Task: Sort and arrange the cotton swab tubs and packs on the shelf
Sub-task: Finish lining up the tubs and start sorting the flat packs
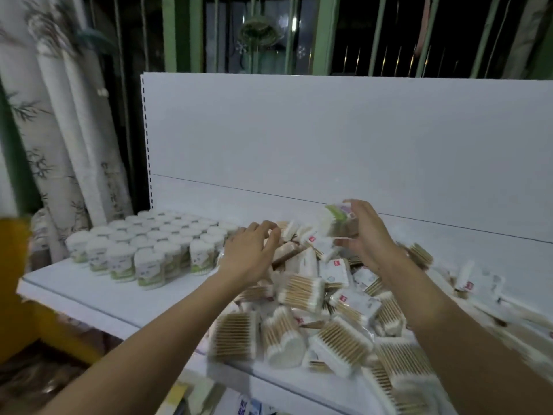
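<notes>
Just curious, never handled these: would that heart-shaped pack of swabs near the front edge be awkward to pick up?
Probably not. The heart-shaped pack looks light, just thin wooden sticks. Its clear wrap may be slippery. Lying on its side atop the loose pile, it might slide.

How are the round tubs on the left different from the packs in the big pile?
The tubs stand upright in neat rows; the packs lie jumbled, tilted every way. The tubs are round with white lids and green bases; the packs are flat and clear, showing wooden sticks. Both sit on the white shelf.

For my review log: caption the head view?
Right hand lifts a tub from piled packs; left hand reaches in.
</notes>
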